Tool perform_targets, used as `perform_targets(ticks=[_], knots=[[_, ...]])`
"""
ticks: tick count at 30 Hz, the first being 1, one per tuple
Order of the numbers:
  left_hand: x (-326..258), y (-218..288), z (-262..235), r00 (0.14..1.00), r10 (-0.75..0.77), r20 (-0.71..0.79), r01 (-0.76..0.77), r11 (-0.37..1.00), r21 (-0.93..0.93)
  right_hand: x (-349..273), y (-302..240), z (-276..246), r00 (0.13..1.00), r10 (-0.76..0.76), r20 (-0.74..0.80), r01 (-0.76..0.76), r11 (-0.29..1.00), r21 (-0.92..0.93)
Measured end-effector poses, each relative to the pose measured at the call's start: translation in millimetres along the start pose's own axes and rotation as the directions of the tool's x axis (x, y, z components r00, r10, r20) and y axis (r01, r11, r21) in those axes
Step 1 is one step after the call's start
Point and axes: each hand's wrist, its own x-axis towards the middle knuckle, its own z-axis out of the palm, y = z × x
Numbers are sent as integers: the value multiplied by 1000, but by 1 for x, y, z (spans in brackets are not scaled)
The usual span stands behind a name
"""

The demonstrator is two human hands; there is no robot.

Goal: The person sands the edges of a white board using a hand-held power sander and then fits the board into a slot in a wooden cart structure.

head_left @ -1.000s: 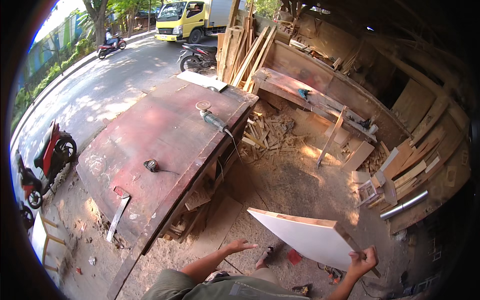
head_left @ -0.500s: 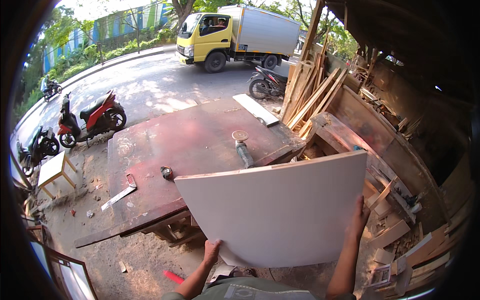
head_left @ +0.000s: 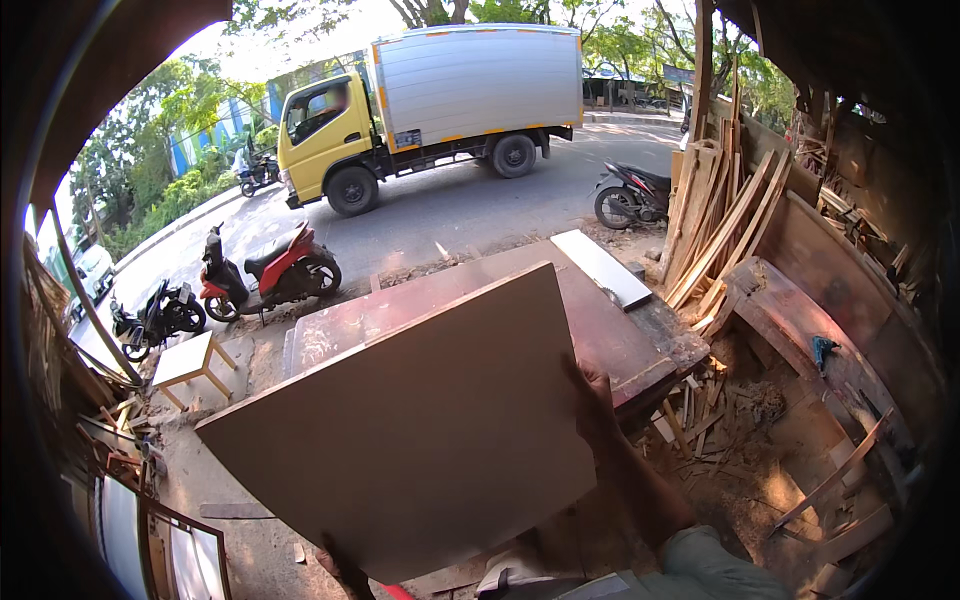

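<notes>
I hold a large rectangular board [head_left: 420, 420] raised and tilted in front of me, its broad face in shadow. My right hand [head_left: 592, 395] is closed on its right edge. Low on the board, near its bottom left, my left hand [head_left: 342, 570] grips the edge, partly dark and cut off by the picture's lower rim. Behind the board lies a worn reddish worktable [head_left: 640, 345], much of its top hidden. A white plank [head_left: 600, 268] rests along the table's far right side.
Timber offcuts [head_left: 735, 220] lean at the right, beside a curved reddish panel [head_left: 800, 320]. Scrap wood litters the ground there. A small light table [head_left: 190, 362] and a red scooter [head_left: 275, 270] stand at the left. A yellow-cabbed truck [head_left: 430, 110] is on the road.
The board has swung left and tilted, its face now darker, and covers more of the worktable. Both hands keep hold of it. The truck appears further left, and my view has shifted.
</notes>
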Motion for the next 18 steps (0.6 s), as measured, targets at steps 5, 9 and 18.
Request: perform_targets(ticks=[5, 9, 18], knots=[[117, -10, 3, 870, 477, -125, -373, 802, 466, 79, -69, 66, 922, -357, 146, 318, 918, 236], [194, 85, 176, 925, 274, -264, -240, 958, 155, 161, -128, 64, 574, -662, 482, 625, 734, 265], [133, 109, 269, 961, 270, 62, -229, 899, -372, 153, -123, 113, 198, -685, 701, 931, 355, 84]])
